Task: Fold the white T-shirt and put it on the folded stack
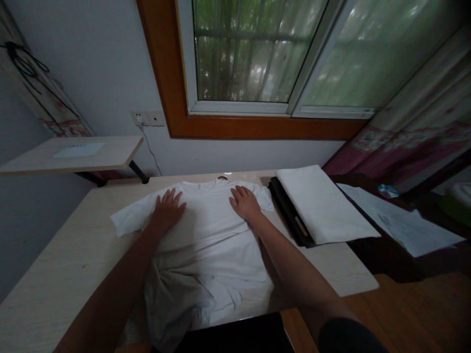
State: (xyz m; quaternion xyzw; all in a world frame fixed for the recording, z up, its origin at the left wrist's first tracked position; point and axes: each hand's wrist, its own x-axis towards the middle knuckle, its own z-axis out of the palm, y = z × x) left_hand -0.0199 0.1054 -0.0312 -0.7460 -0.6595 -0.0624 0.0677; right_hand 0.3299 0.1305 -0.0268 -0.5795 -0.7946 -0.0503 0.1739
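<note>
A white T-shirt (213, 215) lies spread on the pale wooden table (73, 250), its collar toward the window and its lower part bunched and creased near me. Part of the hem hangs over the table's near edge at the left. My left hand (169, 208) rests on the shirt near the left shoulder, fingers spread. On the other shoulder, my right hand (245, 202) lies flat with its fingers apart. Both sleeves stick out past my hands; the left one is stretched out farther across the table.
Right of the shirt, a black folder-like stack (290, 215) carries large white sheets (324, 206). A raised shelf (121, 147) with a paper on it stands at the back left. Beyond are a wall socket with a cable (149, 144) and a window. Another paper (397, 220) lies farther right.
</note>
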